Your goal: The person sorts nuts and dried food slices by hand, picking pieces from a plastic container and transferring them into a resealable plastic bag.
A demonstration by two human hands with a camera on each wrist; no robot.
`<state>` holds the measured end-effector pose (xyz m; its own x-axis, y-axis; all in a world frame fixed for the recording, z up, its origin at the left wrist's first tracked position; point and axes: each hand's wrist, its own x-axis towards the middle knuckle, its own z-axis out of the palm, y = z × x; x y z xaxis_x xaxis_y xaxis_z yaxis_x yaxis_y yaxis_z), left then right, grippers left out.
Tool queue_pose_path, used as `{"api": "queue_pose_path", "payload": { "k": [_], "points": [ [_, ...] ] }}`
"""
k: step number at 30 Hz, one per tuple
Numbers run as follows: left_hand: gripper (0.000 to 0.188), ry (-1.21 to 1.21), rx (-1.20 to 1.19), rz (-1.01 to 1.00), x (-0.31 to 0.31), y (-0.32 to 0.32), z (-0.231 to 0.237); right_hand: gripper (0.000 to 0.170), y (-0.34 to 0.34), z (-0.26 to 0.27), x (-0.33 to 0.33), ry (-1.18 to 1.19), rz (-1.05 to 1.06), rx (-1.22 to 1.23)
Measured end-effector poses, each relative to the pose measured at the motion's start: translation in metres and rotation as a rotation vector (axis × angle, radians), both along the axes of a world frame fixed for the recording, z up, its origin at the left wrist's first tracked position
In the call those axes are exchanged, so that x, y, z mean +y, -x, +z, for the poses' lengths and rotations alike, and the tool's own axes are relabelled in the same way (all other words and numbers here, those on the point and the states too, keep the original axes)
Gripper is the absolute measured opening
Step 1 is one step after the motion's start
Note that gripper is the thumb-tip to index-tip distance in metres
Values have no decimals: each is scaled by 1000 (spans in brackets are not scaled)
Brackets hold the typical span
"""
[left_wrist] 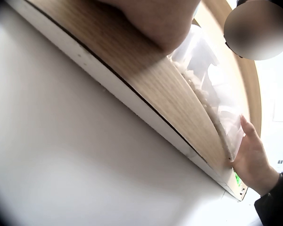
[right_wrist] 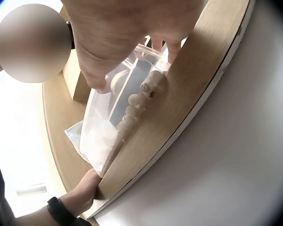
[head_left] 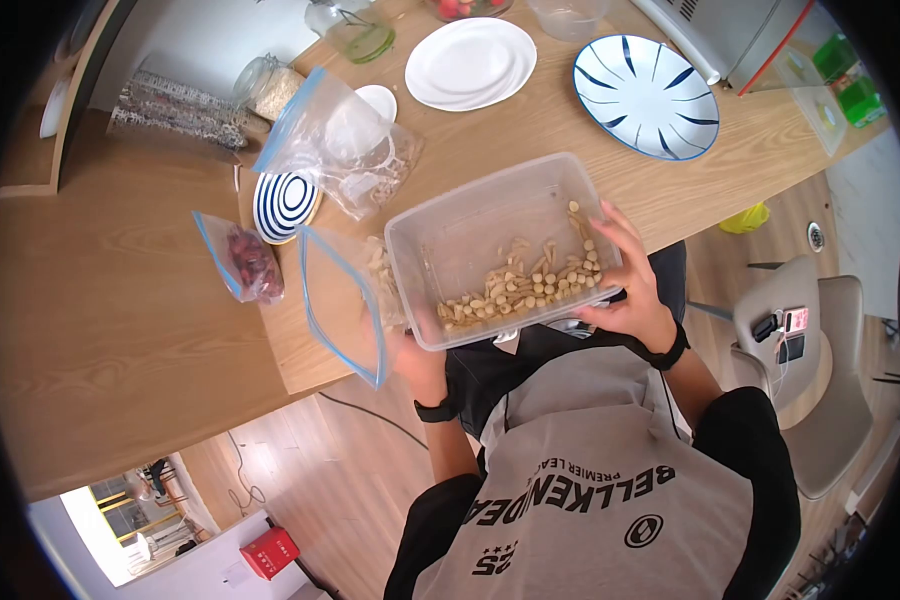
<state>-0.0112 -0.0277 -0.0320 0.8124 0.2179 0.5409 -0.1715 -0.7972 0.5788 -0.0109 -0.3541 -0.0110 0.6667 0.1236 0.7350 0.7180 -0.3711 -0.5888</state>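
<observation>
A clear plastic container [head_left: 490,215] rests at the table's near edge, with small beige mushrooms [head_left: 535,285] gathered along its near and right sides. My right hand [head_left: 630,280] grips its right end, thumb at the near corner and fingers spread along the end wall. At the near left corner, my left hand [head_left: 420,365] holds the container, its fingers partly hidden behind the translucent wall. Touching the left side stands an open blue-edged zip bag [head_left: 345,300] with pale pieces inside. In the right wrist view, the mushrooms [right_wrist: 132,110] show through the wall.
Left of the container lie a bag of dark red pieces [head_left: 255,265], a blue-striped plate [head_left: 288,205] and another zip bag [head_left: 335,140]. White plates [head_left: 470,62] and a blue-patterned plate [head_left: 645,97] stand farther back. Chairs [head_left: 800,330] stand on the right.
</observation>
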Motion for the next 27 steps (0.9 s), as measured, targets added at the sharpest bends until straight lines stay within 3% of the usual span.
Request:
{"api": "queue_pose_path", "payload": {
  "k": [6,16,23,27],
  "points": [
    [34,-139,-51,62,-7,2,10,52,-12,4,2,29,-61,-19],
    [39,-125,-53,94,-5,4,4,24,-9,10,5,10,-57,-11],
    [38,-162,-112,91,-5,5,9,38,-10,3,-1,-68,10,31],
    [43,-79,-67,51,-4,4,8,36,-11,-1,1,-55,-18,13]
  ]
}}
